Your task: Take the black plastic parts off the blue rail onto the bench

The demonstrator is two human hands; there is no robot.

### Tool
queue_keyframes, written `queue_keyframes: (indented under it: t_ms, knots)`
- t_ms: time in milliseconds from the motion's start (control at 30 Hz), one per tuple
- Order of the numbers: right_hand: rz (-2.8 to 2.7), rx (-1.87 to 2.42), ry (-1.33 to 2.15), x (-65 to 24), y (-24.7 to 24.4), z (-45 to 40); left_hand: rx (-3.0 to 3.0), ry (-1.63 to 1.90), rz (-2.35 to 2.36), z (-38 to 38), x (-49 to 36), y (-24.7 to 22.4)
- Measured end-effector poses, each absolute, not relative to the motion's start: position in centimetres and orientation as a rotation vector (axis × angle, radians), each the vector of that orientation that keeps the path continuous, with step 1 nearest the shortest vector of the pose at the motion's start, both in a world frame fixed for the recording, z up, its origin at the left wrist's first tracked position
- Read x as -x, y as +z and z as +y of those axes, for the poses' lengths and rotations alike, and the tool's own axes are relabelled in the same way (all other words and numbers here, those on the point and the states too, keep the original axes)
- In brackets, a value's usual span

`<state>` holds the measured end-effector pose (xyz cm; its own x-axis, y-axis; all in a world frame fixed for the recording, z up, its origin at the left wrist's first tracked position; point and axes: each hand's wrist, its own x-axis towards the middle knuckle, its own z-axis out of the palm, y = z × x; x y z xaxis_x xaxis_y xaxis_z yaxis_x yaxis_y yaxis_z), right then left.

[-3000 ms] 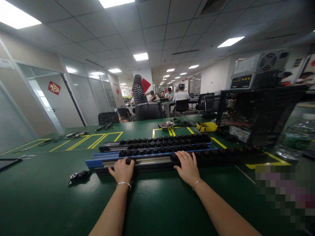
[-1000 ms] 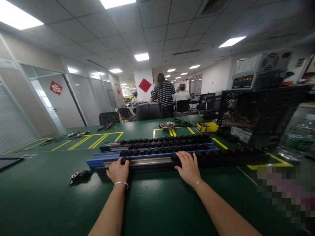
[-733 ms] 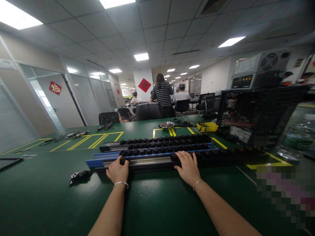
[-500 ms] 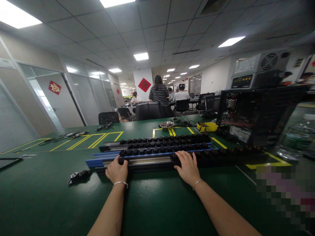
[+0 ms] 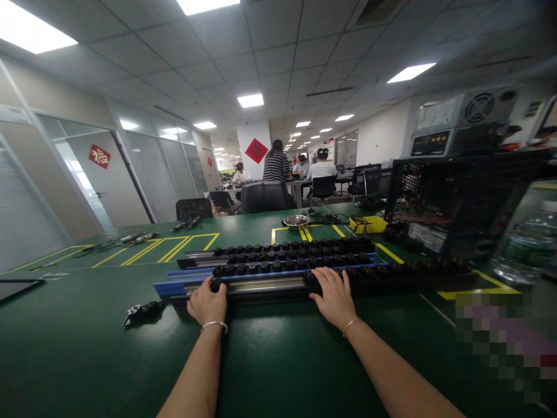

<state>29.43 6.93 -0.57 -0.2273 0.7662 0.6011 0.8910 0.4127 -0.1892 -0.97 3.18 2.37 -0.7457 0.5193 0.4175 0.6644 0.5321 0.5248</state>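
A long black rail with a silvery channel lies across the table in front of me. At its left part my left hand is closed, thumb and fingers around a small black socket-like block. Farther right, my right hand lies over the rail, its fingers curled on another black block at the end of a row of similar ones. Its fingertips are partly hidden. Behind are blue rails and more rails carrying rows of black blocks.
A loose black part lies left of the rails on the green table. Beyond are a metal bowl, a yellow box and cables. To the right stand an open computer case and a clear bottle.
Both hands keep their places on the rail; the whole view has shifted very slightly. In the background, the person in the striped shirt has bent lower.
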Motion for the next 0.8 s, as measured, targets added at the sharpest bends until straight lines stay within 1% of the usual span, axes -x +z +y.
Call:
queue_keyframes:
  t_ms: [200,800]
  knots:
    - [-2.047,1.402,-0.249,-29.5,-0.6,7.0,1.009,-1.073,-2.514,3.4,1.5,1.9]
    - [-2.034,1.396,-0.249,-29.4,-0.4,6.8,1.024,-1.109,-2.506,3.5,2.3,1.4]
